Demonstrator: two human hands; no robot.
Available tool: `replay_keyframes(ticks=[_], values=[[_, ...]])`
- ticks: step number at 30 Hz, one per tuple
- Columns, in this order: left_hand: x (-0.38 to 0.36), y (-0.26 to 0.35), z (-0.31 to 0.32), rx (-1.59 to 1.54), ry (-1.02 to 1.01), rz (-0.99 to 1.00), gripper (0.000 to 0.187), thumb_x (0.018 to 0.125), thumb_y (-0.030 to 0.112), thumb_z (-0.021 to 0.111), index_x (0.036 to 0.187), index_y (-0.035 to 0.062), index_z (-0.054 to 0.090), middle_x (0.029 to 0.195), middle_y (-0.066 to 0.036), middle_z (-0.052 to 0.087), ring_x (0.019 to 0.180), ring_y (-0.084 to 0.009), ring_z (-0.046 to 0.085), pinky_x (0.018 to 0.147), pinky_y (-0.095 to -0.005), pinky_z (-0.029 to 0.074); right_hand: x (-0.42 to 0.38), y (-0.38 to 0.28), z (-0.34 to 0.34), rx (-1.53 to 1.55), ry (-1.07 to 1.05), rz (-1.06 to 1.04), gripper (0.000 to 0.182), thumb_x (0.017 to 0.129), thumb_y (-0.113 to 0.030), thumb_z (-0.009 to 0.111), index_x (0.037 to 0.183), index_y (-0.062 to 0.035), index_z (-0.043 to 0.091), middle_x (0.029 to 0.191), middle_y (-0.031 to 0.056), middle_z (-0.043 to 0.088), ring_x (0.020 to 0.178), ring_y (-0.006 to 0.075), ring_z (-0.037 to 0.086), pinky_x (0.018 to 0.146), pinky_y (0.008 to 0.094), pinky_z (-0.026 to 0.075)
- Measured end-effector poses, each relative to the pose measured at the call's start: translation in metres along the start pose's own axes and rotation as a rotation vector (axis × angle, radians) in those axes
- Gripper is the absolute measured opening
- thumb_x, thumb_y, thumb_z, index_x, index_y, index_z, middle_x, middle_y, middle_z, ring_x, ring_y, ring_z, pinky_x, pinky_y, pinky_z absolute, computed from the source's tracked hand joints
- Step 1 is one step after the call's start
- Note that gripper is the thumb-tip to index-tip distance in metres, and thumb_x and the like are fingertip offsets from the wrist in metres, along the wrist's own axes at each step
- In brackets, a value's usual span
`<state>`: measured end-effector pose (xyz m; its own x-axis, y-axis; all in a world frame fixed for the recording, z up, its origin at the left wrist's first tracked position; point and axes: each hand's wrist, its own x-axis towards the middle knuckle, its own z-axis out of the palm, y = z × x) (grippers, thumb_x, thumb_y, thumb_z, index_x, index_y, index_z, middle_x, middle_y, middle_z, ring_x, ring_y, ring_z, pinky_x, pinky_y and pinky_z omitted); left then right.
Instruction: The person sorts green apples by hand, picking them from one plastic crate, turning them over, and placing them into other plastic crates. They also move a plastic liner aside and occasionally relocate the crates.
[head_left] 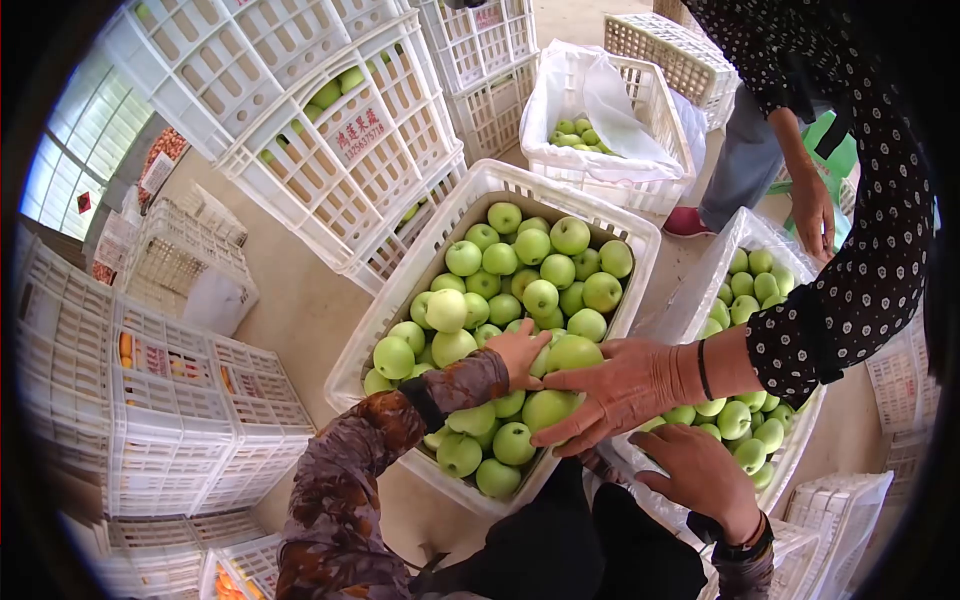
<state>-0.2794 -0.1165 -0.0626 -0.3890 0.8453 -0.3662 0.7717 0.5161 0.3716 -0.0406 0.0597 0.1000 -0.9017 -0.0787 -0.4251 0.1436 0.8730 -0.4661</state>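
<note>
A white plastic crate (345, 375) full of green apples (540, 297) stands before me. My left hand (515, 355), in a brown patterned sleeve, reaches into it with fingers curled round an apple. Beside it, a co-worker's hand (635, 385) with a black wristband spreads over the large apples near the crate's right side. My right hand (700, 470), wearing a dark wrist strap, is over the near left edge of a plastic-lined crate (690, 290) of green apples. Its fingers are apart and point up-left; the palm is hidden, and no held apple shows.
Tall stacks of white crates (350, 140) rise at the back left, with more crates (160, 410) at left. A lined crate (620, 175) with a few apples stands behind. The co-worker (850, 260) stands at right, the other hand (812, 210) hanging above the right crate.
</note>
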Motion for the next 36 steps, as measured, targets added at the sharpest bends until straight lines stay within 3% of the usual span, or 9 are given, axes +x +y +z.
replay_keyframes(ticks=[4, 8, 15, 18, 23, 26, 27, 31, 36], values=[[0.01, -0.007, 0.008, 0.089, 0.008, 0.057, 0.073, 0.067, 0.028, 0.077, 0.13, 0.0114, 0.044, 0.115, -0.019, 0.046, 0.095, -0.0383, 0.06, 0.081, -0.0463, 0.05, 0.019, 0.01, 0.025, 0.025, 0.027, -0.3, 0.042, 0.082, -0.024, 0.065, 0.12, -0.0088, 0.057, 0.112, 0.0149, 0.061, 0.107, 0.0342, 0.057, 0.093, 0.0428, 0.044], [0.001, -0.006, -0.009, -0.07, 0.062, 0.066, 0.064, 0.062, 0.021, 0.075, 0.121, 0.0134, 0.052, 0.117, -0.017, 0.047, 0.095, -0.0375, 0.06, 0.081, -0.0466, 0.051, 0.019, 0.002, 0.03, 0.01, -0.124, -0.132, 0.04, 0.083, -0.025, 0.064, 0.118, -0.0069, 0.058, 0.109, 0.0143, 0.061, 0.106, 0.0331, 0.056, 0.092, 0.0431, 0.044], [-0.023, -0.019, -0.027, -0.43, 0.267, 0.218, 0.052, 0.062, 0.016, 0.07, 0.11, 0.0105, 0.053, 0.109, -0.015, 0.049, 0.101, -0.0354, 0.054, 0.09, -0.0417, 0.046, 0.023, 0.0, 0.033, -0.08, -0.057, -0.237, 0.039, 0.08, -0.025, 0.068, 0.112, -0.0052, 0.056, 0.094, 0.0132, 0.062, 0.095, 0.0327, 0.059, 0.083, 0.0416, 0.048], [-0.051, -0.017, -0.057, -0.478, 0.338, 0.24, 0.05, 0.062, 0.015, 0.067, 0.109, 0.0102, 0.053, 0.106, -0.013, 0.05, 0.102, -0.0337, 0.052, 0.092, -0.0405, 0.043, 0.033, -0.011, 0.026, 0.004, -0.136, -0.25, 0.042, 0.08, -0.024, 0.068, 0.115, -0.0054, 0.054, 0.1, 0.0141, 0.06, 0.094, 0.032, 0.059, 0.084, 0.0422, 0.047], [-0.098, -0.026, -0.052, -0.568, 0.329, 0.209, 0.053, 0.061, 0.014, 0.067, 0.112, 0.0066, 0.054, 0.114, -0.013, 0.051, 0.108, -0.0301, 0.051, 0.098, -0.038, 0.04, 0.089, -0.033, 0.031, -0.085, 0.266, -0.417, 0.064, 0.078, -0.032, 0.072, 0.132, -0.0098, 0.045, 0.129, 0.0203, 0.046, 0.118, 0.0384, 0.047, 0.096, 0.0445, 0.043], [-0.127, -0.016, -0.049, -0.497, 0.37, 0.105, 0.053, 0.062, 0.015, 0.067, 0.113, 0.0062, 0.055, 0.114, -0.014, 0.051, 0.109, -0.031, 0.051, 0.098, -0.0387, 0.041, 0.126, -0.032, 0.044, -0.115, 0.241, -0.383, 0.07, 0.077, -0.04, 0.072, 0.134, -0.0108, 0.044, 0.134, 0.0214, 0.042, 0.128, 0.0433, 0.037, 0.101, 0.0481, 0.038], [-0.135, -0.016, -0.047, -0.43, 0.424, 0.11, 0.053, 0.064, 0.016, 0.068, 0.115, 0.0103, 0.055, 0.117, -0.014, 0.049, 0.104, -0.0334, 0.055, 0.09, -0.0382, 0.048, 0.136, -0.03, 0.047, -0.094, 0.238, -0.38, 0.071, 0.077, -0.046, 0.07, 0.132, -0.0099, 0.045, 0.136, 0.0214, 0.042, 0.128, 0.044, 0.037, 0.102, 0.0508, 0.035], [-0.169, -0.001, -0.047, -0.237, 0.481, 0.049, 0.056, 0.062, 0.012, 0.071, 0.116, 0.0134, 0.056, 0.119, -0.014, 0.049, 0.098, -0.0339, 0.059, 0.078, -0.04, 0.053, 0.145, -0.033, 0.062, -0.176, 0.156, -0.37, 0.067, 0.075, -0.047, 0.071, 0.128, -0.0117, 0.049, 0.138, 0.0203, 0.04, 0.129, 0.0441, 0.035, 0.101, 0.0521, 0.035], [-0.2, 0.008, -0.018, -0.288, 0.477, 0.013, 0.059, 0.059, 0.008, 0.073, 0.116, 0.0123, 0.057, 0.119, -0.015, 0.051, 0.099, -0.0352, 0.06, 0.081, -0.0398, 0.053, 0.147, -0.031, 0.07, -0.266, 0.203, -0.388, 0.066, 0.073, -0.052, 0.071, 0.123, -0.0123, 0.054, 0.138, 0.0167, 0.04, 0.13, 0.0425, 0.033, 0.1, 0.0517, 0.035]])
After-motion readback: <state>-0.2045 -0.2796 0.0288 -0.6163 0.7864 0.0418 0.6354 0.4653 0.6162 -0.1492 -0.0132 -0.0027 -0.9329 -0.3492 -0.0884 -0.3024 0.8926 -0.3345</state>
